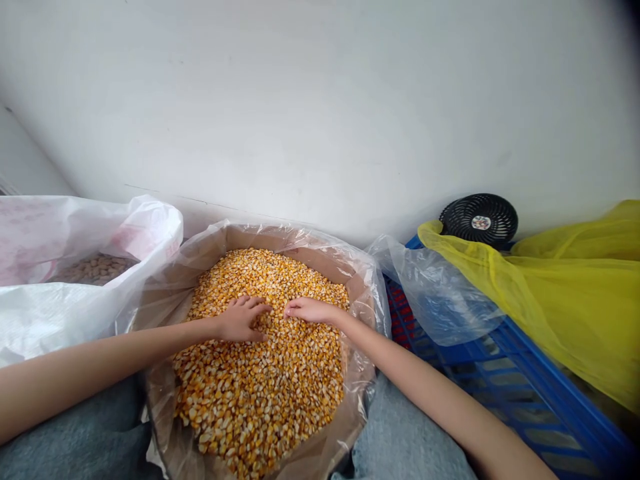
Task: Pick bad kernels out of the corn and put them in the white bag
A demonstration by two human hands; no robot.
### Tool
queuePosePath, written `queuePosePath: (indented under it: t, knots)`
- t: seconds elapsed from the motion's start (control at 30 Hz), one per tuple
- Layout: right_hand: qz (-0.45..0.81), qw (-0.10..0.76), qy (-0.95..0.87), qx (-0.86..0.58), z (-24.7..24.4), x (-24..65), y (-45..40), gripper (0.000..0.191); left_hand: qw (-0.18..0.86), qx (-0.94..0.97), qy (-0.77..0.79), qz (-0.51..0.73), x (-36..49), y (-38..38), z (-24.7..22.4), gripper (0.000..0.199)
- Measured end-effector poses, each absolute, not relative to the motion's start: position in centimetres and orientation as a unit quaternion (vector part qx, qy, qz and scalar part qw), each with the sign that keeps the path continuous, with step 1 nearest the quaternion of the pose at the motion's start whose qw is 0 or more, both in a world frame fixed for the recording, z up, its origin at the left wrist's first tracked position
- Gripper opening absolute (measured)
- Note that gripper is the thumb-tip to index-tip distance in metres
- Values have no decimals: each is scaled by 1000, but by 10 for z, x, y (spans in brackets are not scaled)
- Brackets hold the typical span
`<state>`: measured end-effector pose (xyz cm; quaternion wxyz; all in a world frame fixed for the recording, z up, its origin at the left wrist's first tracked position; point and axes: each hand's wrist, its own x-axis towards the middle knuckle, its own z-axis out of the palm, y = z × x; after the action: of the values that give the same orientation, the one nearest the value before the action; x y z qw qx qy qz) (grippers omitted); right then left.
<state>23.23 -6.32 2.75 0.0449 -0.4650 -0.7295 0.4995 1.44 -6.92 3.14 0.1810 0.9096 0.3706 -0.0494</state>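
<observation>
The left hand [241, 319] and right hand [311, 310] lie open on hard dried corn kernels [260, 393] (small, glossy, yellow), holding nothing, inside a plastic-lined cardboard box [253, 239].

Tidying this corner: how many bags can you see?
4: a white sack at the left, a clear liner around the corn kernels, a clear bag on the blue crate, a yellow bag at the right. More may be hidden.

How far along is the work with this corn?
Little looks done: the lined box holds a deep heap of corn kernels. In hand: the left hand and right hand rest on the kernels. Remaining: most of the heap, plus brown seeds in the white sack.
</observation>
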Motion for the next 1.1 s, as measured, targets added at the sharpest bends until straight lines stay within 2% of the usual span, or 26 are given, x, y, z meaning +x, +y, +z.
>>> queuePosePath:
  t: [0.13, 0.2, 0.3, 0.37, 0.4, 0.47, 0.57, 0.63, 0.77, 0.93, 1.1]
  knots:
    - [654, -20, -652, -382, 40, 229, -72, 16, 212, 932, 268, -117, 29, -94, 45, 73]
    - [710, -78, -600, -359, 43, 226, -78, 17, 201, 945, 201, -159, 35, -106, 48, 70]
    - [764, -180, -511, -351, 41, 221, -84, 21, 141, 964, 120, -190, 42, -124, 47, 54]
    - [775, -201, -477, -361, 37, 219, -85, 20, 74, 977, 103, -172, 47, -138, 44, 37]
    - [774, -187, -476, -374, 35, 218, -83, 20, 42, 983, 96, -149, 48, -145, 43, 29]
    - [747, -99, -504, -421, 35, 219, -77, 18, 6, 994, 63, -85, 50, -157, 41, 21]
    - [660, 82, -548, -507, 40, 223, -64, 17, 28, 999, -29, -7, 50, -171, 32, 18]
    - [619, 155, -547, -541, 43, 227, -58, 18, 56, 997, -58, 5, 49, -177, 21, 15]
    - [623, 178, -525, -552, 44, 229, -56, 18, 84, 996, -4, -10, 53, -188, -7, 24]
    - [623, 187, -519, -555, 42, 228, -61, 17, 65, 995, 48, -59, 61, -199, -31, 43]
    - [598, 275, -489, -572, 48, 236, -58, 16, 101, 981, 122, -108, 66, -193, -36, 68]
